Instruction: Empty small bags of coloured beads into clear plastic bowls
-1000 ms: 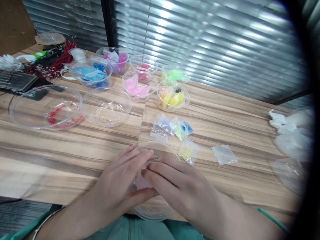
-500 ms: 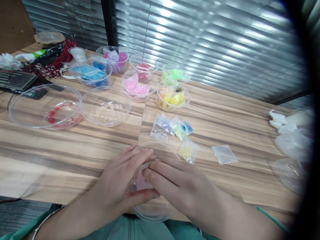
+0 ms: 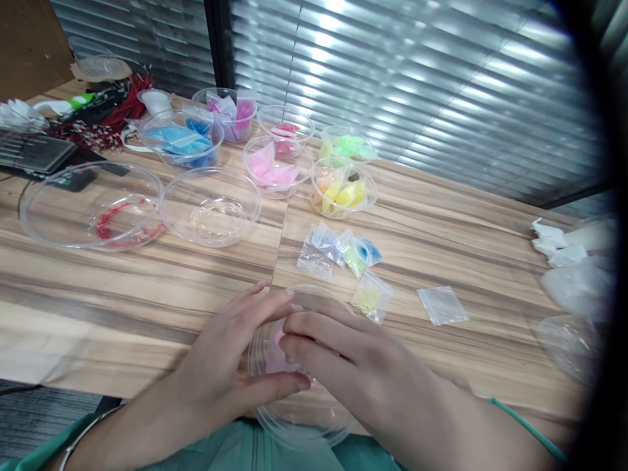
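A clear round bowl (image 3: 304, 428) stands at the table's near edge, with something pink (image 3: 275, 356) inside it. My left hand (image 3: 240, 347) lies over the bowl's left side, thumb and fingers spread apart around the pink material. From the right, my right hand (image 3: 343, 353) reaches into the bowl with its fingers bent together; its fingertips are at the pink material, and what they may pinch is hidden. Beyond the bowl lie a small bag of yellow beads (image 3: 369, 297), a flat clear bag (image 3: 442, 305) and several other small bags (image 3: 321, 248).
Bowls with pink (image 3: 275, 173), yellow (image 3: 346, 195), green (image 3: 349, 147) and blue (image 3: 181, 140) bags stand at the back. Two larger clear bowls (image 3: 210, 242) sit left, red and black cords (image 3: 118, 118) at far left. Clear plastic items (image 3: 574, 284) lie at right.
The view has shifted slightly. My left hand's thumb and fingers are a little farther from the right hand, and more of the pink material shows between them.
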The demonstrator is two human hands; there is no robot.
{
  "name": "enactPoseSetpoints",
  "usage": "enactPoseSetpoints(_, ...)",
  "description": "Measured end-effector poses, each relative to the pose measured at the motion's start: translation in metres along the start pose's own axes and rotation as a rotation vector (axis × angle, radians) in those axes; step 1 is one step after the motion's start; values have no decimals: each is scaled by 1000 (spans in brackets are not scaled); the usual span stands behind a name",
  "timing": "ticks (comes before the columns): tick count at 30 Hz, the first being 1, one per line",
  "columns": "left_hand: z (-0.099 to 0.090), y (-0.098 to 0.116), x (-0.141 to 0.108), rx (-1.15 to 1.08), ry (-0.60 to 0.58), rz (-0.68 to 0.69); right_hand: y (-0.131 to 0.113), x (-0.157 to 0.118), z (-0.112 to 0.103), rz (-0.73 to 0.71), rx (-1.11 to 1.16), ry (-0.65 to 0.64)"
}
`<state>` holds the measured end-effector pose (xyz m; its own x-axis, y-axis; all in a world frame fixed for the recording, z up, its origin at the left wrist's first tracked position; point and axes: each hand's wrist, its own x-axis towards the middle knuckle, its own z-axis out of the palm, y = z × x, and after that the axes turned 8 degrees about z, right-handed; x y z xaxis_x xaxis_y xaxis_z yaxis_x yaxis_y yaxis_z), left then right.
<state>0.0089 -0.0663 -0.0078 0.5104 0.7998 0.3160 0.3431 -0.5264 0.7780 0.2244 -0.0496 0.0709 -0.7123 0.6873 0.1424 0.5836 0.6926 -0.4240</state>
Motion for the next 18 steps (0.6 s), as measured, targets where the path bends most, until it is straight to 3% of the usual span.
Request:
enactPoseSetpoints(6, 2, 0, 1, -70, 12, -8, -2, 1, 0, -9, 8, -44)
enactPoseSetpoints(12, 1, -2, -3, -72, -71, -55, -3, 1, -4, 53, 43, -46)
enactPoseSetpoints(18, 1, -1, 1, -60, -40, -33, -3, 0, -3, 19, -26, -41)
